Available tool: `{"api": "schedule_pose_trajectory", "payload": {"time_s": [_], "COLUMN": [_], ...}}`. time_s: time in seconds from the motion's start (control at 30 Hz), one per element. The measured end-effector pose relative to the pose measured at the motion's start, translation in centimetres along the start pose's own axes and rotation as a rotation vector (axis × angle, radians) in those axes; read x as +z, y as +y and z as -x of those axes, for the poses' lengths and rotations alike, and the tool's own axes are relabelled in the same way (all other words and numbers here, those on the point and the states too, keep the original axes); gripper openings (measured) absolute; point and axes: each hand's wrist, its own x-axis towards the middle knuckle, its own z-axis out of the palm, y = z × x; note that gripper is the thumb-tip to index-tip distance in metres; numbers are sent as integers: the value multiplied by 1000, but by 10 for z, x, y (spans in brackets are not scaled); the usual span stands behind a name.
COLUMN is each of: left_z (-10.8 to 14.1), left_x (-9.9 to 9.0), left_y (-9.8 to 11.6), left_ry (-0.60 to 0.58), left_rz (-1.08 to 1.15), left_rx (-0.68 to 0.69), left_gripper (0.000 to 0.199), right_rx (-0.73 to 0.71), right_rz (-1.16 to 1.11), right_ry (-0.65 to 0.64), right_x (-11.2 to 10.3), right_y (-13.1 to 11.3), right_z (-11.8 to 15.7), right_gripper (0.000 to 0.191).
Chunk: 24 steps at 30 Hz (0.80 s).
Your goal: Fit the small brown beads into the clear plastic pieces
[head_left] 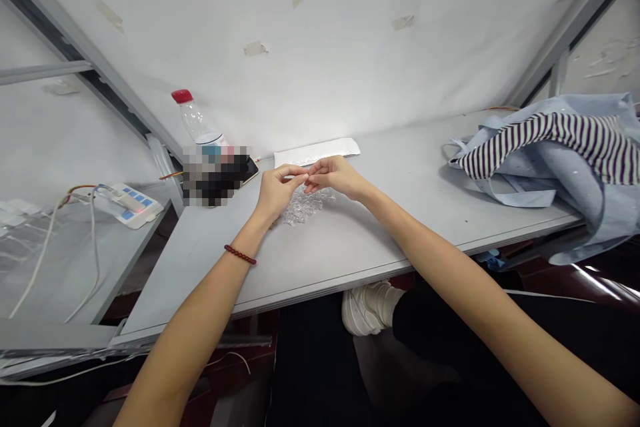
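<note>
My left hand [278, 191] and my right hand [334, 175] meet fingertip to fingertip over the grey table. The thumb and fingers of each are pinched together; whatever lies between them is too small or too hidden to name. Just beneath is a loose pile of small clear plastic pieces [301, 208] on the tabletop, partly covered by the hands. Behind the hands lies a long white packet or strip [325, 150], its near edge hidden by my fingers. A dark red bead bracelet [241, 254] circles my left wrist.
A clear bottle with a red cap [193, 115] stands at the back left beside a phone [249, 169], partly blurred out. A power strip [131, 203] with cables sits further left. A pale blue cloth bag with striped lining [545, 147] hangs over the table's right end.
</note>
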Motion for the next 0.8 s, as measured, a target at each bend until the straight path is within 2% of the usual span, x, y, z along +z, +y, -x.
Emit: {"api": "schedule_pose_trajectory", "payload": {"time_s": [0.2,0.37,0.5,0.6,0.7,0.8], "left_z": [3,0,-10,-17,-18,-18], "left_x": [0,-3,-21,-40,-57,-67], "left_y": [5,9,4,-1,-7,-12], "left_ry": [-83,-115,31,114,105,0], "left_rz": [-46,-71,-34,-196,-536,-721], "left_rx": [-13,12,-27,-136,-200,-377], "left_gripper": [24,28,36,28,14,5], "right_rx": [-4,-44,-123,-152,-147,-140], "right_rz": [-84,0,360,745,955,996], "right_ry": [74,126,275,298,221,148], "right_x": [2,2,-7,-17,-24,-29], "right_y": [2,-2,1,8,16,21], "right_z": [1,0,-8,-13,-16,-17], "right_gripper": [5,9,7,9,11,11]}}
